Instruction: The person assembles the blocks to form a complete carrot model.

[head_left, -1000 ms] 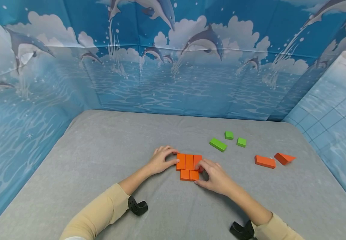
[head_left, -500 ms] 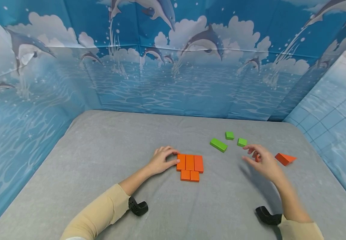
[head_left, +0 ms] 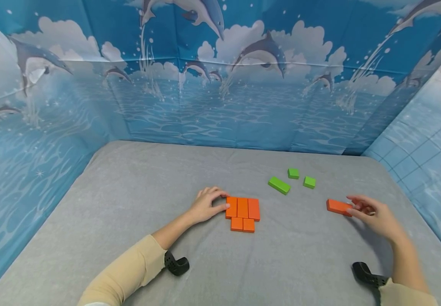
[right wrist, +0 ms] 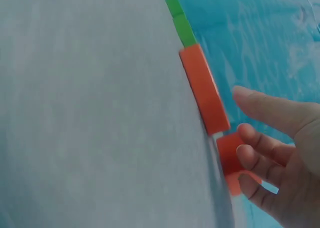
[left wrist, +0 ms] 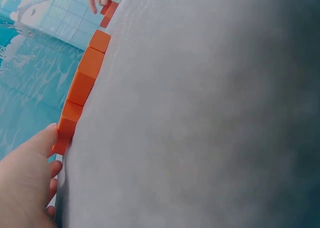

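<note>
My left hand (head_left: 206,205) holds the left block (head_left: 231,208) of a flat cluster of orange blocks, its thumb and index finger at the block's edges. Two more upright blocks (head_left: 248,209) adjoin that one, with two small orange blocks (head_left: 242,224) along the near side. Over on the right, my right hand (head_left: 375,214) hovers at the right end of a long orange block (head_left: 337,206), fingers spread and loosely bent. Behind those fingers, in the right wrist view, is an orange triangular block (right wrist: 230,150), partly hidden. Whether any fingertip touches it I cannot tell.
A long green block (head_left: 279,185) and two small green blocks, one farther back (head_left: 293,173) and one to the right (head_left: 309,182), lie beyond the orange cluster. Grey cloth (head_left: 148,178) covers the table. A dolphin-print curtain (head_left: 220,106) surrounds its back and sides.
My right hand has left the orange cluster and moved right, past the long orange block, to the triangular block, covering it in the head view. My left hand has stayed at the cluster.
</note>
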### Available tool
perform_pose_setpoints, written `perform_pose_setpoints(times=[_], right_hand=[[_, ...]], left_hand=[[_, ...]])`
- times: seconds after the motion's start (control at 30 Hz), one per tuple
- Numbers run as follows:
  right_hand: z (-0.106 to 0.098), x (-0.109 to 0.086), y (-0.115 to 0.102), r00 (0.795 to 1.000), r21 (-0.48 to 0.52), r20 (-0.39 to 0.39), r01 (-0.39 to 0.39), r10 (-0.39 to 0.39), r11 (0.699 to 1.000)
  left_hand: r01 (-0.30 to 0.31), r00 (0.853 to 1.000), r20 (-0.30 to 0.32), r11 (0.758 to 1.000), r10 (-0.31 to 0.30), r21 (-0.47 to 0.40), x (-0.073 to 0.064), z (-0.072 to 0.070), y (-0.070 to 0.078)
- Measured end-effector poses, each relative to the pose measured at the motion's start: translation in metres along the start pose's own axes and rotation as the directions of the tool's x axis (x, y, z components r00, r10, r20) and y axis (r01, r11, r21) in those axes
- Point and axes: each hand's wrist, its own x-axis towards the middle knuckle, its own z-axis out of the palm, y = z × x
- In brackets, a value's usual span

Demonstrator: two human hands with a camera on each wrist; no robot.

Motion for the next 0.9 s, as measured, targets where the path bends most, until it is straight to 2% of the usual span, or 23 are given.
perform_pose_setpoints(times=[0.3, 0.67, 0.9], right_hand=[[-0.002, -0.004, 0.01, 0.999, -0.037, 0.028, -0.042, 0.043, 0.998], [0.004, -0.004, 0.01, 0.99, -0.105, 0.091, -0.098, 0.107, 0.99], [0.009, -0.002, 0.012, 0.99, -0.142, 0.068, -0.114, 0.124, 0.983]], left_hand=[[0.003, 1.0, -0.002, 1.0, -0.003, 0.006, 0.0, 0.0, 0.0], [0.004, 1.0, -0.007, 1.0, -0.004, 0.012, 0.0, 0.001, 0.0], [0.019, 1.0, 0.003, 1.0, -0.019, 0.011, 0.0, 0.001, 0.0]])
